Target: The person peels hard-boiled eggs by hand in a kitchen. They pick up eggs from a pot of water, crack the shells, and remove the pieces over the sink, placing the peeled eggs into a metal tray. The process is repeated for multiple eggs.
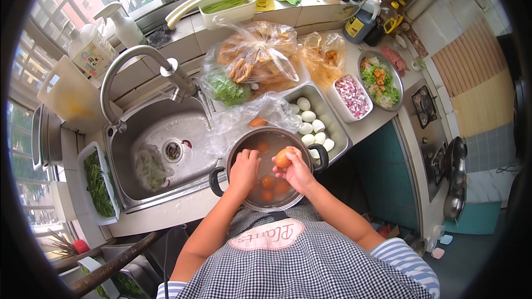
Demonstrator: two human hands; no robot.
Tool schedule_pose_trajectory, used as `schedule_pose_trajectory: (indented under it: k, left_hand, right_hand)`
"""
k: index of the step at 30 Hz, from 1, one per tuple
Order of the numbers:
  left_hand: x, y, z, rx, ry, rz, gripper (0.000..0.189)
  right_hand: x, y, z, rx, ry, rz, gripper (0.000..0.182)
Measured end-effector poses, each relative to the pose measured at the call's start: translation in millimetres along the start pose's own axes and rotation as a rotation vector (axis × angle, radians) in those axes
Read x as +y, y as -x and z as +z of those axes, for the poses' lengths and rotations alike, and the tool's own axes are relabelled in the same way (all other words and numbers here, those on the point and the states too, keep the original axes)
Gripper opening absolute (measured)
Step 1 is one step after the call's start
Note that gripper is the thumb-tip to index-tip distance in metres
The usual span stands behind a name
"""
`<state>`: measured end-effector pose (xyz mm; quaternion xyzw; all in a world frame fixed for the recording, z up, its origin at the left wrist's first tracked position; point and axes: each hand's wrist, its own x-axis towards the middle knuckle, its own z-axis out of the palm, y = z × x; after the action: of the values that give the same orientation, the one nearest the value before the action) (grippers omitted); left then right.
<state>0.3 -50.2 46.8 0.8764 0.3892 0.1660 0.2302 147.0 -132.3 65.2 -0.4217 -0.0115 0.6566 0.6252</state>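
A steel pot point(276, 206) with black side handles stands before me at the counter's edge. Cloudy water fills it, with several brown eggs point(267, 182) lying under the surface. My right hand point(296, 171) holds a brown egg point(284, 158) above the water, between thumb and fingers. Over the pot's left side is my left hand point(244, 170), fingers curled down; what is under them is hidden. Peeled white eggs point(308, 116) lie in a rectangular metal tray point(341, 131) just behind the pot's right side. Another brown egg point(258, 122) rests at a clear plastic bag point(237, 118) behind the pot.
Left of the pot is a steel sink point(137, 141) with a curved faucet point(139, 50) and scraps inside. Bagged food point(257, 50) sits behind. Chopped red onion point(353, 95) and a plate of garnished noodles point(380, 81) stand right. A tub of greens point(99, 182) flanks the sink.
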Motion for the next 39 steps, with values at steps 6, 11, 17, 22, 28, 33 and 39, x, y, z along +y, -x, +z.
schedule_pose_trajectory:
  k: [6,11,17,22,28,33,39]
  left_hand:
    - [-21,-10,46,-0.165,-0.481,-0.021,0.029]
    - [-24,-15,49,-0.224,-0.361,-0.061,0.033]
    - [6,-9,-23,-0.371,0.961,-0.356,0.043]
    - [10,2,-19,-0.439,1.931,-0.592,0.041]
    - [3,1,-14,-0.409,1.618,-0.659,0.032]
    - [14,23,3,-0.417,0.406,0.025,0.038]
    - [17,35,-1,-0.749,0.287,0.100,0.038]
  right_hand:
    - [-15,1,9,-0.022,0.702,-0.081,0.035]
    - [-30,-52,20,-0.044,1.096,-0.762,0.045]
    - [-75,-100,78,0.041,1.889,-0.336,0.044]
    - [-54,-151,61,0.167,2.162,-0.300,0.035]
    - [-57,-126,58,0.051,2.061,-0.578,0.026]
    - [-65,-83,44,-0.138,1.631,-0.816,0.016]
    - [-78,-49,23,-0.061,1.457,-0.703,0.019]
